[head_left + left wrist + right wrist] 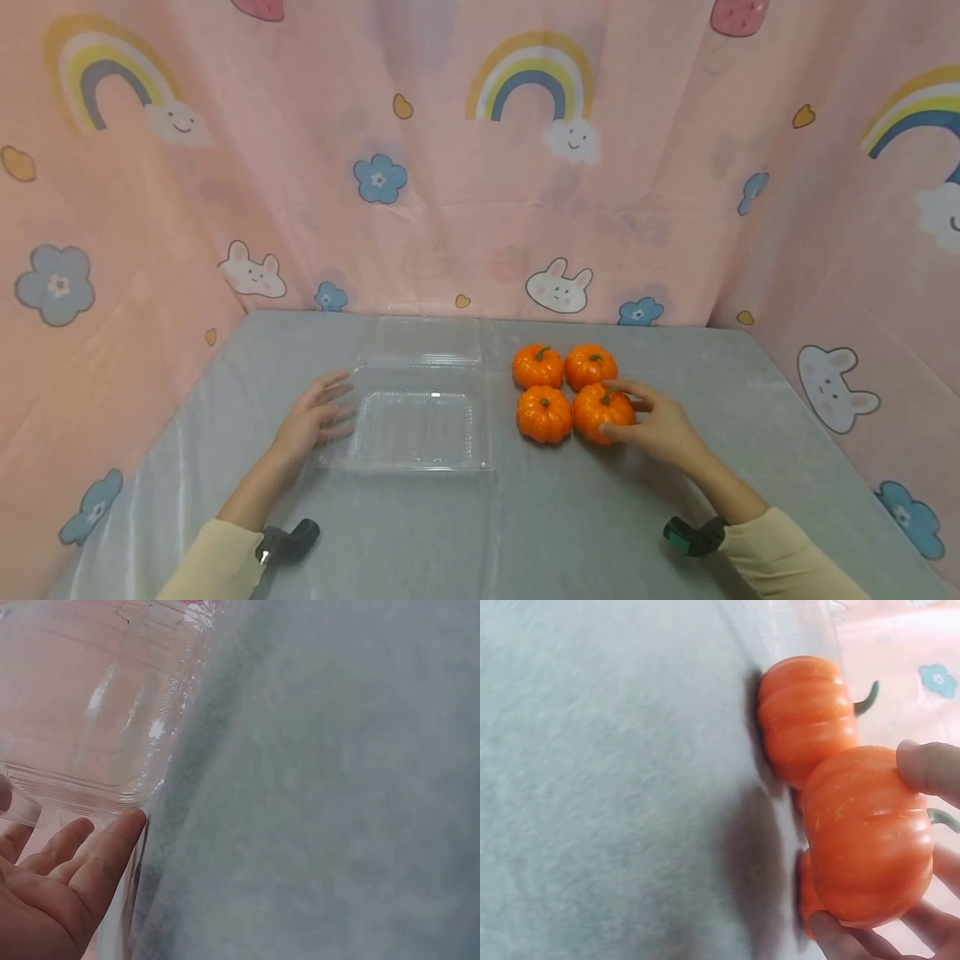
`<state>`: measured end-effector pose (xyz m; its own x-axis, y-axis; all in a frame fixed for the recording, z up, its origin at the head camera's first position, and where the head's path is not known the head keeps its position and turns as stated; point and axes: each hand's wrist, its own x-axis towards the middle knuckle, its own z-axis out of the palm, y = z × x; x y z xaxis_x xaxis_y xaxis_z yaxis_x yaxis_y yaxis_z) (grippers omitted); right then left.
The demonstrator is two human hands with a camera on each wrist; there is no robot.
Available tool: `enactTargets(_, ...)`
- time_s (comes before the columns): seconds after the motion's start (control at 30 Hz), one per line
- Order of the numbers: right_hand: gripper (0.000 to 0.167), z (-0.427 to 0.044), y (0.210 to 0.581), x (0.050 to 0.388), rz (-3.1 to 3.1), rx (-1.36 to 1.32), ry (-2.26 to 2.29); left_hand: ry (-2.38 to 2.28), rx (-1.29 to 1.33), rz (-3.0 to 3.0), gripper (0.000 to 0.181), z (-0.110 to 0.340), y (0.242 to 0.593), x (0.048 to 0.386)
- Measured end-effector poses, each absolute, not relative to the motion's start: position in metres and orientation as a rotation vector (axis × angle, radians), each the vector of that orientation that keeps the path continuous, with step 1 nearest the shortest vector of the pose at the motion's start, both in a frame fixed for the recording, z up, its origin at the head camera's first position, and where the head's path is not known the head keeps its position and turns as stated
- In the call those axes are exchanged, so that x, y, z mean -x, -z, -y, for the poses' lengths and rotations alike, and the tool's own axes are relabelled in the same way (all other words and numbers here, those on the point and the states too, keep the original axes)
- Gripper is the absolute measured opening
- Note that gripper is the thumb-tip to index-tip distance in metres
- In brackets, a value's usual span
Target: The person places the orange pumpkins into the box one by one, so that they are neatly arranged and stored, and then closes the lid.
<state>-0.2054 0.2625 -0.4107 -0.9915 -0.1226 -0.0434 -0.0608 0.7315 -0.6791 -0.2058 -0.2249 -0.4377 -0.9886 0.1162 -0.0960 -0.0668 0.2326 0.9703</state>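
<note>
Pink printed curtain (pixel 450 225) surrounds a grey-covered bench (pixel 420 533), where an open, clear plastic clamshell container (pixel 416 429) lies left of centre. Beside its left edge, the left hand (pixel 313 417) extends loose, uncurled fingers. To the container's right, the right hand (pixel 663 427) grips an orange pumpkin (pixel 598 410) close beside three other pumpkins (pixel 543 414).

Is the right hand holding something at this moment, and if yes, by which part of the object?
Yes. The right hand holds the nearer right-hand orange pumpkin by its rounded sides, between thumb and fingers, not by the stem.
</note>
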Motion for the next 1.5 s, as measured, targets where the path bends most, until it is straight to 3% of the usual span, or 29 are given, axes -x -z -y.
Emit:
enactTargets(0.57,0.071,-0.247,0.375,0.202,-2.858,0.137,1.147,-1.917,-0.085,-2.256,0.059,0.229,0.438,0.208)
enactTargets(1.5,0.063,-0.159,0.362,0.223,-2.745,0.310,1.379,-1.916,-0.109,-2.262,0.057,0.231,0.442,0.208)
